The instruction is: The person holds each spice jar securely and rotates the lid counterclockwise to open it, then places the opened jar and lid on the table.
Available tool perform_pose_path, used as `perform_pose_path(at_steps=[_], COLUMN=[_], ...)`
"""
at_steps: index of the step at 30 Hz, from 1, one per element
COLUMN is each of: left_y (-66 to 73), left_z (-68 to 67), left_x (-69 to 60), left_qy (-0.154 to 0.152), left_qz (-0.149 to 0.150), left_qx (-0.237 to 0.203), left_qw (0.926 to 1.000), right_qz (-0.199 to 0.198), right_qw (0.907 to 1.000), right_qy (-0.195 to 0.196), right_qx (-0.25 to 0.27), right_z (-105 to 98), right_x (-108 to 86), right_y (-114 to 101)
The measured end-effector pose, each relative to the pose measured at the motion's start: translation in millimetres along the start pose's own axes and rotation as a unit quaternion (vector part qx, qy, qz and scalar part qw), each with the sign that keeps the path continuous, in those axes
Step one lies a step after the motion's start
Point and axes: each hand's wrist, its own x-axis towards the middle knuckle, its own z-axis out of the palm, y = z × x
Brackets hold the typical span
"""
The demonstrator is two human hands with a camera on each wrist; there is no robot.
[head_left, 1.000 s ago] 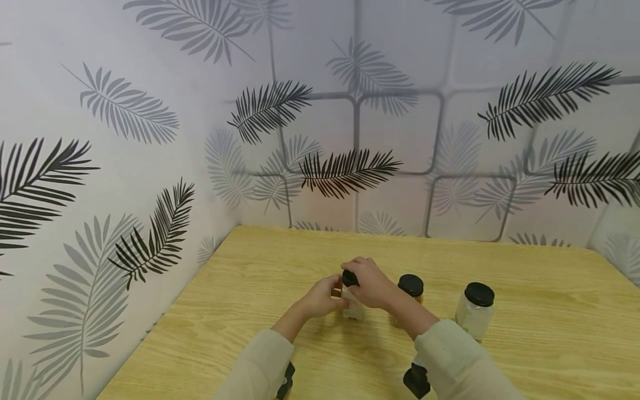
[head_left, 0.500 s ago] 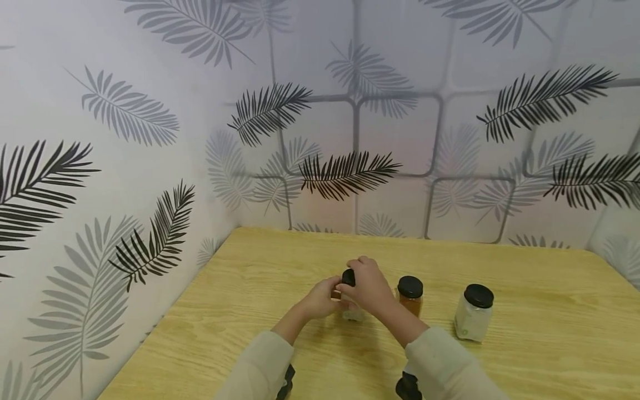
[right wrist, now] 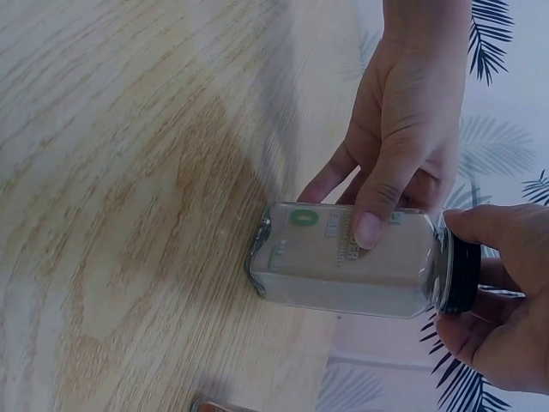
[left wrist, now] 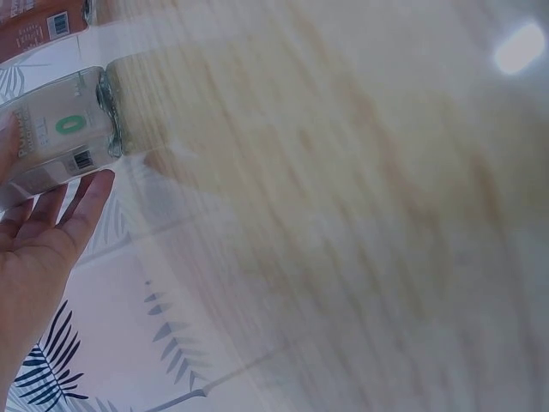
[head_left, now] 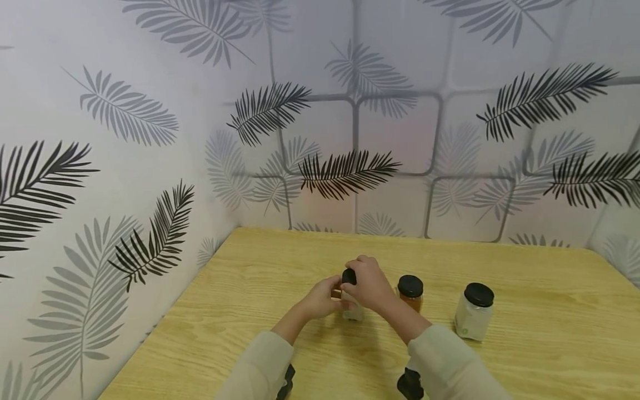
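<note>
Black lid (right wrist: 464,276) atop the glass jar (right wrist: 343,279), pinched by the right hand (head_left: 369,284) — left hand (head_left: 320,299) gripping the jar's side; slack fingers there could let it spin.

Can count one left hand (head_left: 316,301) and one right hand (head_left: 371,288), two altogether, plus two pale sleeves (head_left: 260,361). Comes to two pale jars (right wrist: 343,287) and one orange-brown jar (head_left: 411,303), making three in all. Tallies three black lids (right wrist: 464,275), one for each jar. Adds two black devices (head_left: 411,384) and one wooden tabletop (head_left: 550,311).
</note>
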Motion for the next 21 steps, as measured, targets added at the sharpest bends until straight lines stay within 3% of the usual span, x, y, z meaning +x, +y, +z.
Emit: perform_pose_path(at_steps=[14,21], left_y=[1.2,-0.4], left_z=[-1.1,-0.6], left_x=[-0.5,0.3], left_qy=[0.003,0.002], left_qz=[0.012,0.006], left_qx=[0.002,0.004], left_qw=[0.9999,1.0], right_qz=[-0.022,-0.014], right_qw=[0.9988,0.9993], right_qy=[-0.037,-0.03], right_qx=[0.023,0.018], right_z=[-4.8,-3.0], right_x=[1.8,0.9], right_y=[2.9,3.8])
